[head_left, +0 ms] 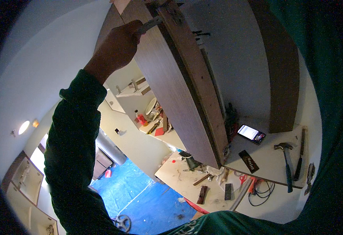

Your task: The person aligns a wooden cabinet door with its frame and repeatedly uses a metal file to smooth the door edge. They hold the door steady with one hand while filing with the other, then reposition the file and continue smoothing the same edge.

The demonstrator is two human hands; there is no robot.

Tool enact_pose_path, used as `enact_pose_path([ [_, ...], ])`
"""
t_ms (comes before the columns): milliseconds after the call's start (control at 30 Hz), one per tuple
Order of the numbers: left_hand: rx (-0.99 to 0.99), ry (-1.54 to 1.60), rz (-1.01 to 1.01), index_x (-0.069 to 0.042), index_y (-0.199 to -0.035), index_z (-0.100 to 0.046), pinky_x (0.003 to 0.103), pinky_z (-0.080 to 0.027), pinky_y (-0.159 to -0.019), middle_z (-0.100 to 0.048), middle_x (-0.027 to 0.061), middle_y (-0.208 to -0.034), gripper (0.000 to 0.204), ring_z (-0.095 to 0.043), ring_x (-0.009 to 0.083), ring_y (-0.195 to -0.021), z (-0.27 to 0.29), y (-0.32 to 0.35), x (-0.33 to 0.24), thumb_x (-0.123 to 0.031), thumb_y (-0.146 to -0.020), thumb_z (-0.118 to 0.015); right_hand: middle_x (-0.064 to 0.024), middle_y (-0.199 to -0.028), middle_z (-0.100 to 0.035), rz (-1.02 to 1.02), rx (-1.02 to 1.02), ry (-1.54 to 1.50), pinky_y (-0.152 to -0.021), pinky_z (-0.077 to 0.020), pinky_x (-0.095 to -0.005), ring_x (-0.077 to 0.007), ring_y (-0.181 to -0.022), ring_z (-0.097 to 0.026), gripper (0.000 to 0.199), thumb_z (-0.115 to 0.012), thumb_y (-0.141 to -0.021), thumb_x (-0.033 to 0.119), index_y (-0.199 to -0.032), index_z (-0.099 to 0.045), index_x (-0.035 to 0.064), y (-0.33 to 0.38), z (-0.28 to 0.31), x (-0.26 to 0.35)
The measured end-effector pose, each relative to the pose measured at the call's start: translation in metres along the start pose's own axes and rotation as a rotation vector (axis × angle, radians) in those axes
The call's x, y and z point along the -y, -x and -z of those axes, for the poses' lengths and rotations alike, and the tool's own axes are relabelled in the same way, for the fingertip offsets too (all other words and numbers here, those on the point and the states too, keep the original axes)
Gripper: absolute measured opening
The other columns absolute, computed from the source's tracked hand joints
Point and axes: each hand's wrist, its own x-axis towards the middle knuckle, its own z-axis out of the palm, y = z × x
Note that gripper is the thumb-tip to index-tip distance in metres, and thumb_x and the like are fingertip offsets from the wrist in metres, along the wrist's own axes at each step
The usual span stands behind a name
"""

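Note:
Raised at the top, my left hand [120,43] is closed around a flat grey bar [150,25]; I cannot make out its exact kind. The bar's far end meets the dark edge strip near the top of a tall wood-grain panel [167,82]. Along that strip runs a reddish-brown timber board [198,74], with a dark fitting or recess [175,15] close to the bar's tip. My right hand is out of the picture; green cloth [332,117] fills the right edge.
On the white shelf at right lie a phone [251,133], a dark plate [249,161], a claw hammer [285,164] and a dark long-handled tool [301,152]. Below are red scissors [242,179] and a black cable [262,196]. Blue sheeting [140,196] covers the floor.

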Motion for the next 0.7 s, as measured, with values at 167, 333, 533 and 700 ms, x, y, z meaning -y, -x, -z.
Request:
enact_pose_path([
  [167, 0.016, -0.283, -0.078, -0.006, -0.107, -0.057, 0.045, -0.057, -0.065, -0.067, 0.0207, -0.087, 0.021, -0.069, 0.0336, -0.072, -0.008, -0.003, -0.012, -0.025, -0.101, -0.051, -0.0143, -0.058, -0.049, -0.105, -0.009, -0.094, -0.054, -0.0367, -0.0472, -0.0209, -0.053, -0.045, 0.036, -0.064, -0.09, 0.031, -0.072, -0.06, -0.0004, -0.003, -0.004, -0.001],
  [333, 0.045, -0.261, -0.014, -0.009, -0.098, -0.06, 0.04, -0.057, -0.058, -0.066, 0.0132, -0.07, 0.036, -0.068, 0.0277, -0.061, -0.019, 0.002, -0.042, -0.041, -0.104, -0.044, -0.0186, -0.06, -0.049, -0.097, -0.038, 0.051, -0.056, -0.0385, -0.0473, -0.0233, -0.054, -0.048, 0.038, -0.065, -0.084, 0.033, -0.072, -0.06, -0.0033, -0.002, -0.001, 0.006],
  [533, 0.29, -0.372, 0.05, -0.017, -0.12, -0.065, 0.042, -0.057, -0.06, -0.065, 0.0138, -0.099, 0.027, -0.068, 0.0315, -0.073, -0.027, 0.004, -0.058, -0.021, -0.098, -0.05, -0.0204, -0.061, -0.051, -0.137, -0.043, -0.013, -0.057, -0.0386, -0.0481, -0.0248, -0.055, -0.048, 0.04, -0.066, -0.082, 0.034, -0.071, -0.059, -0.0042, 0.006, 0.005, 0.016],
  [700, 0.291, -0.455, 0.064, -0.017, -0.123, -0.063, 0.042, -0.057, -0.06, -0.064, 0.0136, -0.099, 0.031, -0.068, 0.0295, -0.073, -0.024, 0.005, -0.067, -0.014, -0.095, -0.05, -0.0165, -0.057, -0.047, -0.121, -0.044, -0.015, -0.057, -0.0368, -0.0481, -0.0228, -0.054, -0.045, 0.041, -0.066, -0.083, 0.034, -0.069, -0.056, -0.0036, 0.003, 0.004, 0.015],
])
